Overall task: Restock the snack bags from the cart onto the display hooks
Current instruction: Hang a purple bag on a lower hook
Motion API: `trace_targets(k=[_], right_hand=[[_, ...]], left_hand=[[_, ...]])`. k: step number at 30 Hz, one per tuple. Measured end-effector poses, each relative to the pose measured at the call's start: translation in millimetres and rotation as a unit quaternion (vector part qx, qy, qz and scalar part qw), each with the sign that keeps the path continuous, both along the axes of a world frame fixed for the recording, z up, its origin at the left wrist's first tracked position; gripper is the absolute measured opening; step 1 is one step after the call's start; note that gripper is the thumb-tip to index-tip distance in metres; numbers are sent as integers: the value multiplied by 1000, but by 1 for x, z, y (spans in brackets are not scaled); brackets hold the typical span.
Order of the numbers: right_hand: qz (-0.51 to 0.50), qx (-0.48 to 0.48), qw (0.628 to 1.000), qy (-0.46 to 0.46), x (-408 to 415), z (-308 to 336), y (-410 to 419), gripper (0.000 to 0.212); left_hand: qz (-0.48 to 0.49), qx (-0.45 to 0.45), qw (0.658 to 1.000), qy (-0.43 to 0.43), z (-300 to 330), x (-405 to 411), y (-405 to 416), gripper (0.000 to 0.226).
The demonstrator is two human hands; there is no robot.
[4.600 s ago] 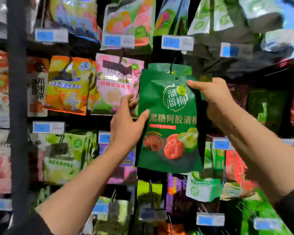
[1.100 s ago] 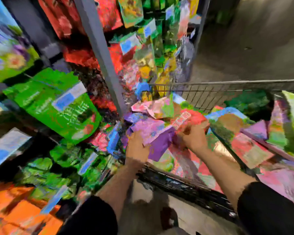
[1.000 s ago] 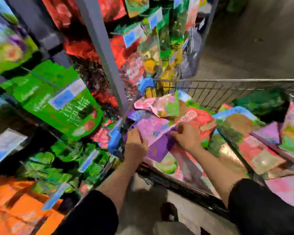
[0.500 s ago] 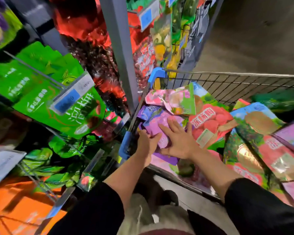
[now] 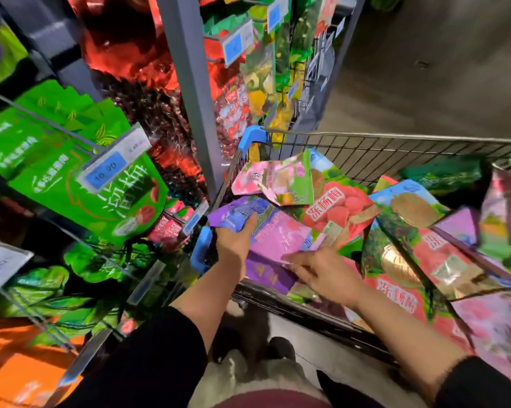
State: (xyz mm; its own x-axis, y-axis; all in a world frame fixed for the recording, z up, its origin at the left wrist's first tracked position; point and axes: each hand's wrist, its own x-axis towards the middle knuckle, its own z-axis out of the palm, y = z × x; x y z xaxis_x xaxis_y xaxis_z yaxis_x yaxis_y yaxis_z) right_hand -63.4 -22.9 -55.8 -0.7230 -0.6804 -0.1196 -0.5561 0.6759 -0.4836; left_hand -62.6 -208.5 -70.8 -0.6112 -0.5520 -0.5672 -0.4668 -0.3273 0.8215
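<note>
Having turned from the hooks, the left hand (image 5: pixel 236 242) grips a purple snack bag (image 5: pixel 266 228) in the cart (image 5: pixel 395 148), while the right hand (image 5: pixel 328 275) now lies open on it, ready to lift.

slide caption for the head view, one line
Left hand grips a purple foil snack bag in the wire cart; right hand lies open beside it.

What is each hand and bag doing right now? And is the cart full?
left hand: holds the purple bag
purple bag: lying in the cart, gripped at its edge
right hand: fingers straight, resting on the bags
cart: piled with snack bags
green bag: hanging on a hook
</note>
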Motion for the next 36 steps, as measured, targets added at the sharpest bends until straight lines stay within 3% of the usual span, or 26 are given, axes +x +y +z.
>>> trace_targets(k=[3,5,6,9,11,13,17,20,22,24,28,30,33,36], right_hand=[[-26,-55,991,-118,-1,15,9,25],[-74,-131,962,-227,-4,32,11,14],[-108,-174,950,-236,-7,41,12,14],[-233,-231,940,-89,-33,48,17,13],[-277,-197,940,-25,-55,48,14,6],[-290,-120,949,18,-76,43,11,15],[-322,3,944,67,-107,22,9,26],[-382,110,916,49,-118,-1,17,49],[-404,125,905,48,-121,-11,23,62],[-425,105,898,47,-128,-14,27,68],[-450,44,890,-59,-138,-14,30,39],[-444,35,894,-53,-130,-10,35,29],[-461,-3,887,-16,-104,1,61,17],[-482,-57,872,-60,-82,7,102,7]], left_hand=[[13,-6,999,35,4,3,9,17],[18,-41,998,53,5,3,10,17],[17,-54,996,68,9,3,10,18],[2,-64,991,114,20,-2,9,22],[-5,-79,989,122,28,-5,10,23],[5,-106,985,139,28,-8,7,16],[46,-147,975,160,18,-7,-7,24],[50,-182,967,173,10,-9,-9,25],[45,-204,968,142,9,-13,-7,29],[23,-222,968,118,3,-17,-5,19],[6,-210,973,100,-1,-17,-2,30],[2,-201,975,98,2,-17,-3,39],[-19,-188,975,116,7,-19,-1,13],[-52,-186,969,156,9,-23,8,28]])
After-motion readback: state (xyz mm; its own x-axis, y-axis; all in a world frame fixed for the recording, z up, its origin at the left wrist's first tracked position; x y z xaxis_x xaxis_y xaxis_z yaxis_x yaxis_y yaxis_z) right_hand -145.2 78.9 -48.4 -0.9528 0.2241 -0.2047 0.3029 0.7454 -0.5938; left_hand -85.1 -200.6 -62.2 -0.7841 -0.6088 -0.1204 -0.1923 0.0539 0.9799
